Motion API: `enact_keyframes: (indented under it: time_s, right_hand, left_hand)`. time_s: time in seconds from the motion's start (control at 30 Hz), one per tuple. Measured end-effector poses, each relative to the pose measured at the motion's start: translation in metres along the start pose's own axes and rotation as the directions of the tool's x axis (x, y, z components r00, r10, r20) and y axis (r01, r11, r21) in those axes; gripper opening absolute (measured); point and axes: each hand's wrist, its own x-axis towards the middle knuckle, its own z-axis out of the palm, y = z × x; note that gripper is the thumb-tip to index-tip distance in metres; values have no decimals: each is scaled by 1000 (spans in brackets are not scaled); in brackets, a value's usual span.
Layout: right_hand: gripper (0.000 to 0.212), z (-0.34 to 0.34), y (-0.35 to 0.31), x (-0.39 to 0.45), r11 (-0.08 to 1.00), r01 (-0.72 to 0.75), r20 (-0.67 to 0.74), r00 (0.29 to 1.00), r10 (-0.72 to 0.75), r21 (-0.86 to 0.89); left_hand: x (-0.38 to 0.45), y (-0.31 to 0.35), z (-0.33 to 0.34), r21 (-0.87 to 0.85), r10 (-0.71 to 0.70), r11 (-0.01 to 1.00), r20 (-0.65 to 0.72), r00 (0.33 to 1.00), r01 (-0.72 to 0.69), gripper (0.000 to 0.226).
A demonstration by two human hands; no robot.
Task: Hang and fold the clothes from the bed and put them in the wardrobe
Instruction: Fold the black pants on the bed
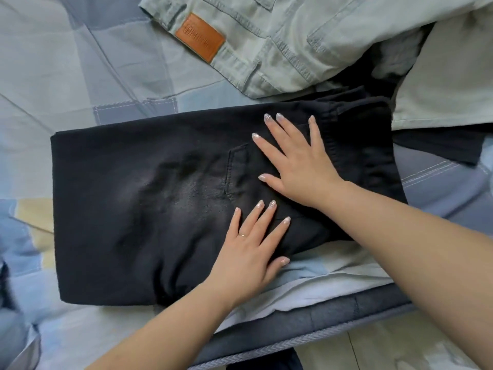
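Observation:
A pair of black jeans (138, 204) lies folded into a flat rectangle on the bed, its back pocket facing up. My left hand (250, 249) rests flat on the lower right part of the jeans, fingers spread, a ring on one finger. My right hand (296, 161) lies flat over the pocket area near the waistband, fingers apart. Neither hand grips the cloth. Pale green jeans (306, 41) with a brown leather patch (199, 36) lie beyond the black pair, at the top of the view.
The bed (66, 76) is covered with a blue and grey patchwork sheet. Another dark garment (437, 145) lies under the pale jeans at the right. The mattress edge (306, 340) runs along the bottom, with light floor tiles (373, 353) below it.

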Motion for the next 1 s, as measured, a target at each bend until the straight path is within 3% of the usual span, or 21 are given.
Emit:
enact_keyframes:
  time_s: [0.1, 0.2, 0.27, 0.33, 0.4, 0.47, 0.5, 0.53, 0.6, 0.67, 0.77, 0.8, 0.83, 0.9, 1.0]
  right_hand:
    - [74, -1, 18, 20, 997, -79, 27, 996, 79, -18]
    - [75, -19, 13, 43, 918, -338, 23, 940, 341, 209]
    - [71, -35, -18, 54, 756, -387, -32, 881, 473, 527]
    - [64, -48, -62, 54, 537, -246, -78, 856, 511, 807]
    - [59, -54, -100, 48, 364, -139, -62, 869, 490, 921]
    - [59, -51, -129, 45, 231, -133, 6, 877, 481, 964]
    - [60, -48, -139, 45, 181, -151, 47, 876, 480, 972]
    - [61, -45, -146, 47, 152, -171, 80, 877, 474, 973]
    - [62, -40, -155, 51, 150, -203, 113, 880, 461, 968]
    - [63, -37, -158, 54, 153, -229, 137, 881, 452, 961]
    - [66, -34, -161, 51, 148, -260, 171, 879, 445, 954]
    - [68, -33, -164, 47, 136, -268, 185, 879, 440, 954]
    - [69, -32, -168, 42, 111, -277, 204, 877, 436, 954]
    - [70, -29, -178, 30, 65, -299, 243, 866, 437, 952]
    - [71, -20, -190, 7, 29, -347, 298, 841, 452, 937]
  left_hand:
    - [-22, -9, 9, 41, 13, 999, 23, 1000, -14, 68]
    - [-45, -20, 1, -5, 33, 999, 54, 998, -33, 71]
    - [-56, -30, -11, -202, 28, 979, 12, 1000, -25, 69]
    - [-67, -51, -29, -401, -109, 914, -102, 989, 60, 64]
    - [-77, -85, -48, -530, -410, 814, -240, 880, 235, 55]
    - [-91, -127, -64, -673, -725, 616, -283, 628, 409, 54]
    - [-99, -147, -69, -732, -824, 508, -257, 506, 455, 56]
    - [-107, -163, -73, -758, -877, 432, -225, 425, 490, 60]
    - [-122, -189, -73, -744, -920, 342, -143, 364, 574, 69]
    - [-133, -209, -71, -811, -946, 160, 37, 323, 563, 75]
    - [-140, -230, -78, -903, -845, -296, 399, 356, 310, 68]
    - [-143, -235, -81, -882, -791, -376, 465, 398, 284, 65]
    - [-145, -237, -84, -862, -734, -396, 504, 454, 317, 60]
    - [-148, -237, -88, -837, -618, -344, 544, 568, 426, 47]
    - [-148, -232, -101, -848, -528, -306, 529, 664, 432, 50]
